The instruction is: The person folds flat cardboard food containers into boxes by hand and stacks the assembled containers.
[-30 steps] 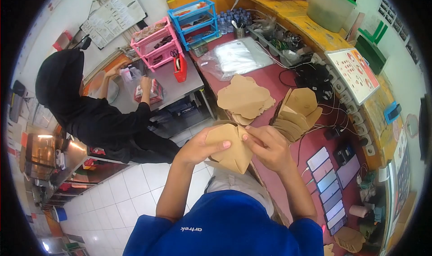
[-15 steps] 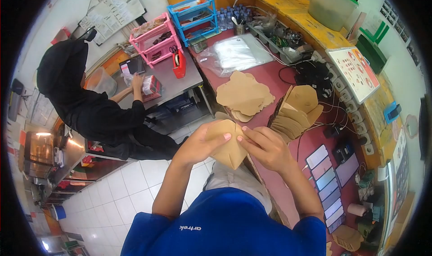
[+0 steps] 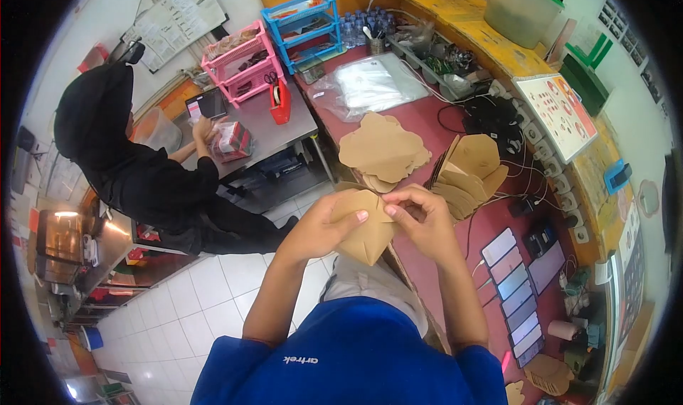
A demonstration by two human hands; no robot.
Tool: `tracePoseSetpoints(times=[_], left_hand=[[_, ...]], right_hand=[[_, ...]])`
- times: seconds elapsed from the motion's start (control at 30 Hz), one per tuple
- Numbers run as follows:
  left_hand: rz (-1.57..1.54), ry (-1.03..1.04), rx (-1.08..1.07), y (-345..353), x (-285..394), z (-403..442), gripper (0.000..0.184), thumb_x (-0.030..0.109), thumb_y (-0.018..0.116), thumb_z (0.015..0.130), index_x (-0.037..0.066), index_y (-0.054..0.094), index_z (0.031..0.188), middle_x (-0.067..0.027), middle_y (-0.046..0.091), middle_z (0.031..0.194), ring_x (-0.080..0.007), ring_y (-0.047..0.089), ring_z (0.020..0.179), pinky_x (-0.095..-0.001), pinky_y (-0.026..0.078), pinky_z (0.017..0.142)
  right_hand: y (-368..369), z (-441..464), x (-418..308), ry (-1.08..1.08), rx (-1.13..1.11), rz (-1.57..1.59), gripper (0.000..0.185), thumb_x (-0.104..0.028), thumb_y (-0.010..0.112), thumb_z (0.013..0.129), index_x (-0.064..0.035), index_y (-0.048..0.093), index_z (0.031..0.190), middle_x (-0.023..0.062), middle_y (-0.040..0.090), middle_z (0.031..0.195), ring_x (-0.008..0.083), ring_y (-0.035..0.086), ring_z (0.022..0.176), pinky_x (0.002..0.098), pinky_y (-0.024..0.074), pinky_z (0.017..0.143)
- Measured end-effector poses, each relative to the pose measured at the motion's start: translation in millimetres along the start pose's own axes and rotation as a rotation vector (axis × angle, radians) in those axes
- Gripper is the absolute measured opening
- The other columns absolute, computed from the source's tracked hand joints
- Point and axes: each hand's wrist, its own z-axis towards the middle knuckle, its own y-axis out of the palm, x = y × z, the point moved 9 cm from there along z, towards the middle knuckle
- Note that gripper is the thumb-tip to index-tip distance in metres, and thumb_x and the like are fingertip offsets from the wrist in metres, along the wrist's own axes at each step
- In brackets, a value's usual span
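A brown cardboard box [image 3: 368, 238], partly folded, is held up in front of my blue shirt. My left hand [image 3: 324, 227] wraps round its left side, the thumb lying on the front panel. At the upper right edge, my right hand [image 3: 416, 216] pinches a flap between thumb and fingers. Just beyond, a pile of flat cardboard blanks [image 3: 384, 149] lies on the red table [image 3: 427, 252]. To its right a nested stack of folded boxes [image 3: 469, 174] leans on its side.
A person in black [image 3: 149, 170] handles a red-and-white package [image 3: 231, 140] at the metal table [image 3: 274, 131]. Several phones [image 3: 514, 280] lie in a row at the right. Plastic bags [image 3: 380, 83], cables and a red tape dispenser [image 3: 280, 103] are farther back.
My hands have turned the box slightly, and my right fingers have shifted along its upper edge. The person in black has moved their hands beside the package.
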Motion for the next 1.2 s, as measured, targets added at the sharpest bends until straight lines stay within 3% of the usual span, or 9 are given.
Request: tracePoseSetpoints(times=[0.2, 0.5, 0.83, 0.9, 1.03, 1.1, 1.13, 1.2], left_hand=[[0.047, -0.008, -0.034, 0, -8, 1, 0.031, 0.016, 0.065, 0.104, -0.004, 0.066, 0.127, -0.0102, 0.072, 0.111, -0.0142, 0.065, 0.101, -0.0327, 0.053, 0.092], [0.098, -0.007, -0.001, -3, -7, 7, 0.029, 0.014, 0.064, 0.103, -0.005, 0.067, 0.125, -0.0128, 0.073, 0.11, -0.0167, 0.065, 0.103, -0.0343, 0.052, 0.093], [0.208, -0.055, 0.003, -18, -17, 13, 0.031, 0.017, 0.065, 0.102, -0.003, 0.067, 0.125, -0.0177, 0.074, 0.107, -0.0242, 0.069, 0.1, -0.0374, 0.052, 0.092], [0.34, 0.048, 0.066, -16, -7, 16, 0.029, 0.016, 0.064, 0.101, -0.003, 0.067, 0.123, -0.0216, 0.074, 0.108, -0.0325, 0.071, 0.102, -0.0398, 0.052, 0.092], [0.359, 0.13, 0.157, -8, -2, 25, 0.026, 0.016, 0.064, 0.101, -0.002, 0.068, 0.119, -0.0194, 0.073, 0.106, -0.0269, 0.069, 0.097, -0.0381, 0.052, 0.088], [0.381, 0.133, 0.164, -7, 5, 27, 0.028, 0.016, 0.063, 0.1, -0.003, 0.068, 0.12, -0.023, 0.072, 0.106, -0.0365, 0.069, 0.1, -0.0407, 0.052, 0.089], [0.382, 0.132, 0.159, -6, 10, 26, 0.028, 0.016, 0.063, 0.1, -0.003, 0.068, 0.12, -0.023, 0.072, 0.106, -0.0365, 0.069, 0.1, -0.0407, 0.052, 0.089], [0.538, 0.252, 0.184, -6, 32, 26, 0.03, 0.017, 0.062, 0.1, -0.001, 0.068, 0.123, -0.0259, 0.072, 0.11, -0.0431, 0.069, 0.103, -0.0444, 0.053, 0.089]], right_hand=[[4, 4, 4, 0.103, -0.178, -0.129, 0.021, -0.008, 0.076, 0.095, 0.0042, 0.074, 0.112, 0.0113, 0.072, 0.101, 0.0195, 0.073, 0.092, 0.0332, 0.0582, 0.084], [12, 8, -16, -0.061, -0.062, -0.308, 0.01, -0.002, 0.073, 0.091, 0.0047, 0.07, 0.097, 0.0165, 0.068, 0.094, 0.0323, 0.073, 0.085, 0.0368, 0.0578, 0.076], [22, 7, 9, -0.094, 0.035, -0.264, 0.01, -0.001, 0.073, 0.09, 0.0037, 0.072, 0.099, 0.0171, 0.068, 0.094, 0.0322, 0.072, 0.081, 0.0363, 0.0571, 0.075], [15, 8, 13, -0.082, 0.101, -0.23, 0.01, 0.003, 0.074, 0.091, 0.0059, 0.071, 0.099, 0.0137, 0.066, 0.092, 0.0235, 0.07, 0.08, 0.0318, 0.0547, 0.072], [16, 5, 16, -0.148, 0.194, -0.44, 0.013, 0.004, 0.074, 0.089, 0.0064, 0.071, 0.101, 0.0131, 0.067, 0.093, 0.024, 0.07, 0.081, 0.0317, 0.0553, 0.074], [15, 2, 27, -0.114, 0.202, -0.402, 0.034, -0.005, 0.08, 0.085, 0.0031, 0.071, 0.117, 0.0178, 0.069, 0.109, 0.0325, 0.069, 0.104, 0.0393, 0.055, 0.091], [10, -1, 26, -0.112, 0.206, -0.401, 0.034, -0.005, 0.08, 0.085, 0.0031, 0.071, 0.117, 0.0178, 0.069, 0.109, 0.0325, 0.069, 0.104, 0.0393, 0.055, 0.091], [16, 0, 2, -0.311, 0.026, -0.419, 0.071, -0.013, 0.086, 0.081, 0.0014, 0.056, 0.144, 0.0213, 0.062, 0.131, 0.0377, 0.06, 0.124, 0.0445, 0.0477, 0.107]])
